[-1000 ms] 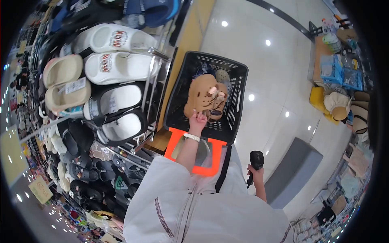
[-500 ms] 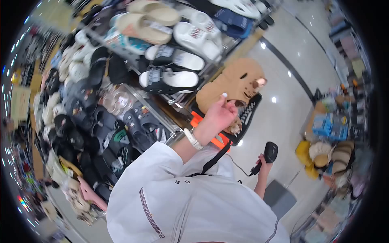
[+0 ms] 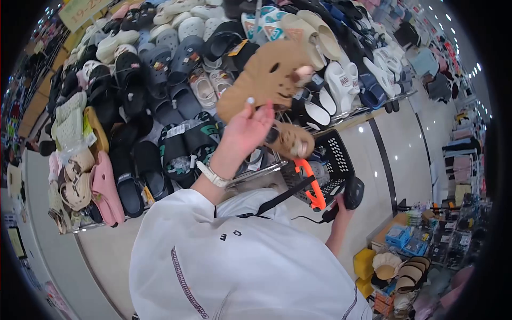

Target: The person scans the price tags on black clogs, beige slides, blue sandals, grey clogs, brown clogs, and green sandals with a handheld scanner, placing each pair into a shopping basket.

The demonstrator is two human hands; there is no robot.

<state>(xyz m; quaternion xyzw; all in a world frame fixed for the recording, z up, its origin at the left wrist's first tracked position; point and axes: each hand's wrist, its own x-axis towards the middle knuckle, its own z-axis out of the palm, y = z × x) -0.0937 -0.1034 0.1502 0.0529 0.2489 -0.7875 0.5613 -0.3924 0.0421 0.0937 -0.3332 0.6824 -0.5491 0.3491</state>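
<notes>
My left hand (image 3: 248,128), with a white watch on the wrist, is closed on a pair of brown slippers with animal faces. The larger-looking slipper (image 3: 264,74) is raised in front of the shoe display; its mate (image 3: 292,140) hangs below, slightly blurred. The hand partly hides where they are gripped. My right hand (image 3: 343,205), low on the right, is wrapped around the handle of a black handheld scanner (image 3: 353,192) with a cable. Behind the scanner stands a black perforated shopping basket (image 3: 341,154) with an orange handle (image 3: 314,186).
Clogs (image 3: 186,58) and slides fill the display across the front and left, with a metal rail (image 3: 261,172) along its edge. Pale tiled floor (image 3: 381,154) lies to the right. Hats (image 3: 413,273) and packaged goods (image 3: 400,234) are at lower right.
My left hand has carried the slippers up and left, away from the basket and over the shoe display. The view has turned left. The scanner stays in my right hand, now nearer the basket.
</notes>
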